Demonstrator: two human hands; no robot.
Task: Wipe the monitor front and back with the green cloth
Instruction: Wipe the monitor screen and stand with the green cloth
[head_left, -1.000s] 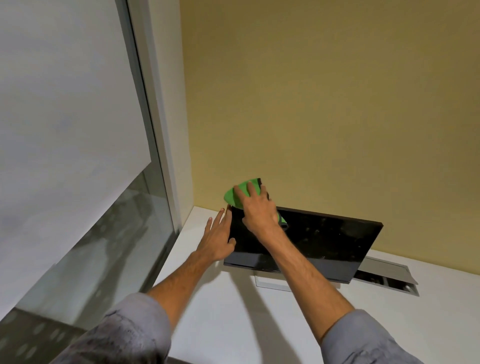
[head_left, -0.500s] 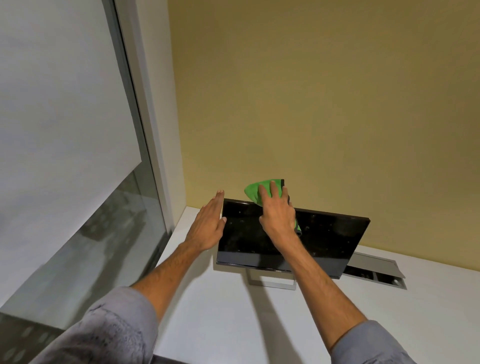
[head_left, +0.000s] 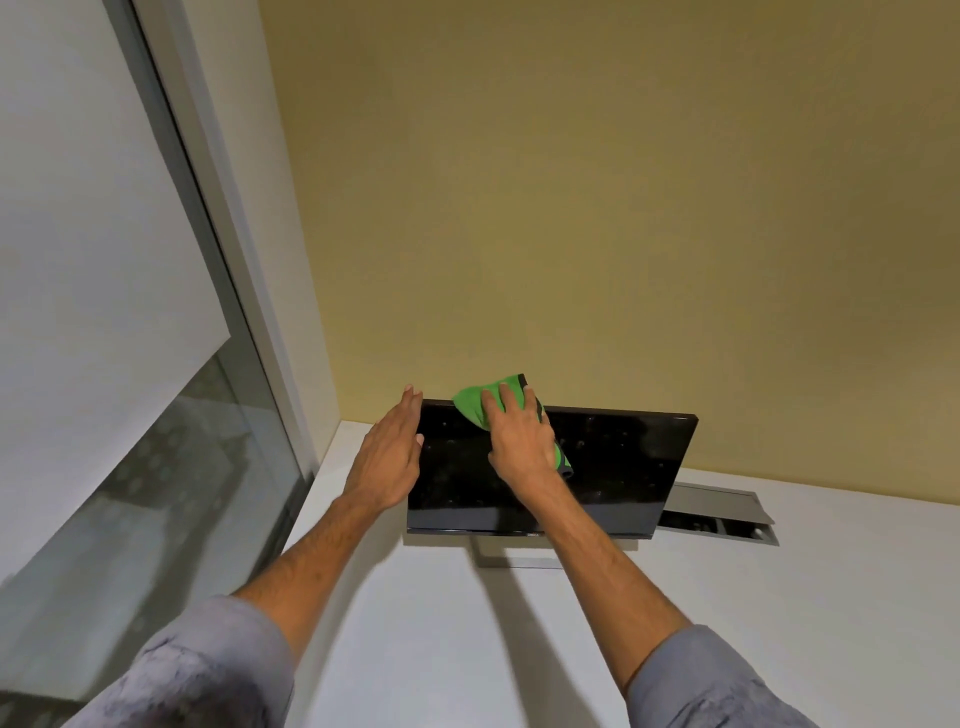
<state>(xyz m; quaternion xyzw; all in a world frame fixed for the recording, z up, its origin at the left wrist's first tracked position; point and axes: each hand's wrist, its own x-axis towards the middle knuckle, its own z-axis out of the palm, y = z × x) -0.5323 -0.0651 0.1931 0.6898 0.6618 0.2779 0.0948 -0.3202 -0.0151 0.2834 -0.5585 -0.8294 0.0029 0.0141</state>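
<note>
Both forearms (head_left: 311, 561), bare below rolled grey sleeves (head_left: 208, 670), reach from the lower frame toward its centre. The left hand (head_left: 387, 457) stands flat, fingers straight together; the right hand (head_left: 519, 441) lies palm-down, fingers slightly spread.

Right of the right hand (head_left: 519, 441), bare monitor (head_left: 623, 467) screen is left free. Beyond that hand, passage is closed by the yellow wall (head_left: 571, 208). Left of the left hand (head_left: 389, 457), room is narrowed by the window frame (head_left: 275, 338). Nearer than both hands, open desk (head_left: 441, 623) is found.
</note>
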